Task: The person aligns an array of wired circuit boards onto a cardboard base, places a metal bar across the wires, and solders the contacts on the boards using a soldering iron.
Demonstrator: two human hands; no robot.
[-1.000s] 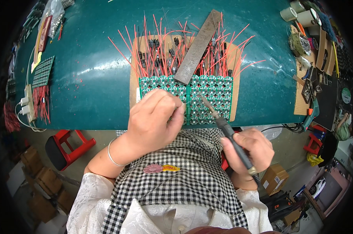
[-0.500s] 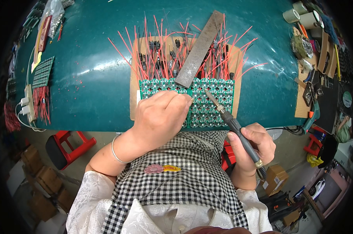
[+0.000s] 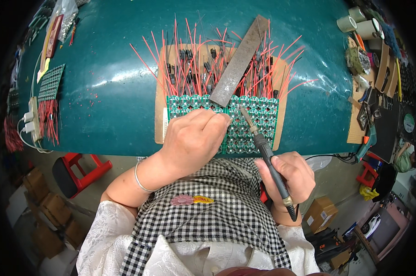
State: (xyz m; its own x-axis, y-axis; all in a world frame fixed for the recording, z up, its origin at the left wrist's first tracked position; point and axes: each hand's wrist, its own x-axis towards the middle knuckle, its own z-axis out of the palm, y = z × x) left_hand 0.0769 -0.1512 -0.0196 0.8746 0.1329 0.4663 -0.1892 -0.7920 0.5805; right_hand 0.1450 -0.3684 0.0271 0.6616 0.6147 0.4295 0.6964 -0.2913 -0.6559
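A panel of small green circuit boards (image 3: 249,132) lies on a brown board (image 3: 160,120), with red and black wires (image 3: 194,76) fanning out from its far edge. Across those wires rests a flat metal bar (image 3: 240,61), slanted, its near end on the panel's top row. My right hand (image 3: 294,178) grips a soldering iron (image 3: 268,156) by its dark handle; the tip is over the panel's upper rows, and contact cannot be made out. My left hand (image 3: 193,138) is closed in a pinch above the panel's left half. Whatever its fingertips hold is hidden.
Another wired green panel (image 3: 51,83) lies at the left beside a white power strip (image 3: 31,120). Spools (image 3: 367,28) and tools on cardboard (image 3: 355,120) stand at the right. A red stool (image 3: 81,172) is below the table edge at left.
My right hand has moved left, and the soldering iron now stands steeper, its tip slightly further left over the panel. My left hand keeps its pinch in nearly the same place.
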